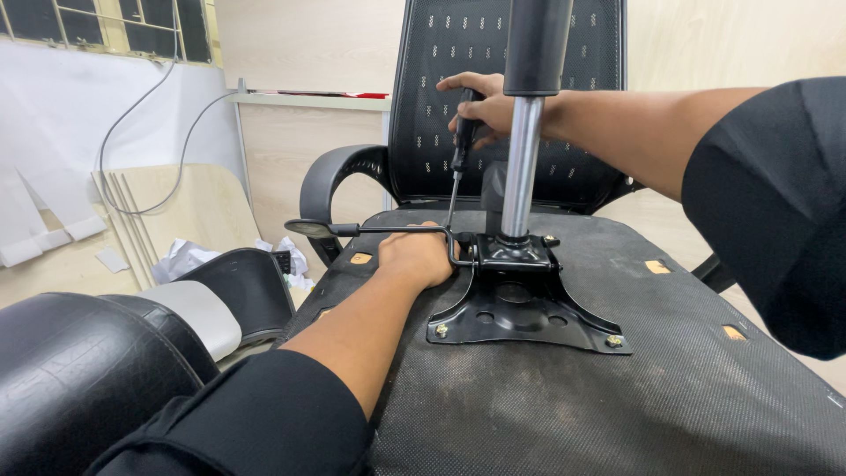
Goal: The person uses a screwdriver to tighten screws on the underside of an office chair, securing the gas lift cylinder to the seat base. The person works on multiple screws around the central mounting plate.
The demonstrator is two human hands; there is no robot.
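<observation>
An office chair lies overturned, the black fabric underside of its seat [564, 397] facing up. A black metal mechanism plate [520, 313] is bolted to it, with a chrome gas cylinder [522, 167] rising from its middle. My right hand [483, 107] grips the black handle of a screwdriver [460, 145], its shaft angled down toward the plate's left side. My left hand [419, 256] rests curled on the seat underside beside the plate, touching the thin black adjustment lever [370, 230]; its fingertips are hidden.
The mesh backrest [458, 53] and a black armrest [330, 172] stand behind the seat. Another black padded chair [79, 370] sits at the lower left. Wooden boards, crumpled paper [181, 258] and a cable lie on the floor at left.
</observation>
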